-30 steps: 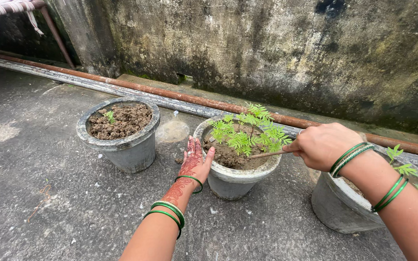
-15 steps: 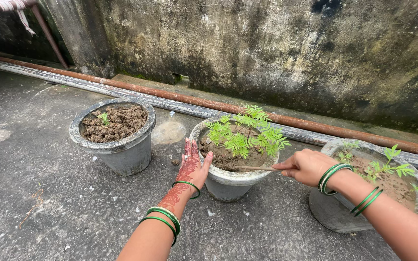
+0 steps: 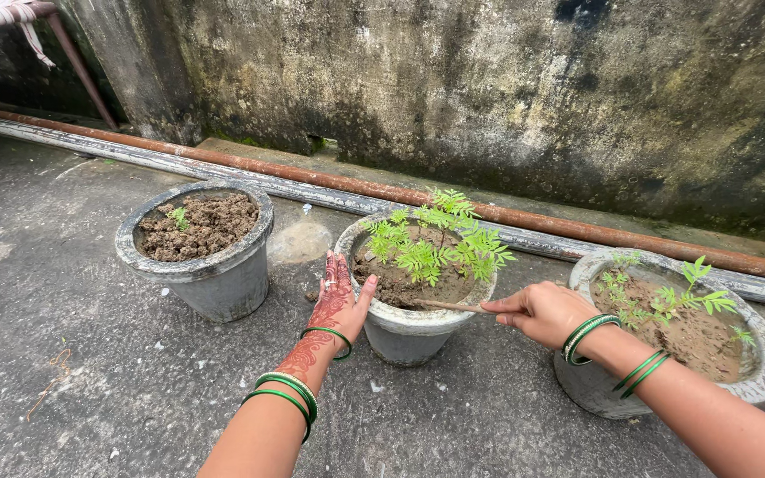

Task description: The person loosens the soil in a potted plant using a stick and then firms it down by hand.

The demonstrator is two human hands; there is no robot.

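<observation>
Right hand (image 3: 537, 312) dropped lower since before, pinching a thin stick (image 3: 446, 306) poking the soil of the middle pot (image 3: 409, 332); left hand (image 3: 338, 296) rests flat and open against that pot's left rim.

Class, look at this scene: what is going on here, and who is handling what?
A person crouches over three grey pots on a concrete floor. The left hand rests against the rim of the middle pot, which holds a leafy green plant. The right hand holds a thin stick, its tip in that pot's soil. The other pots stand untouched on either side.
</observation>
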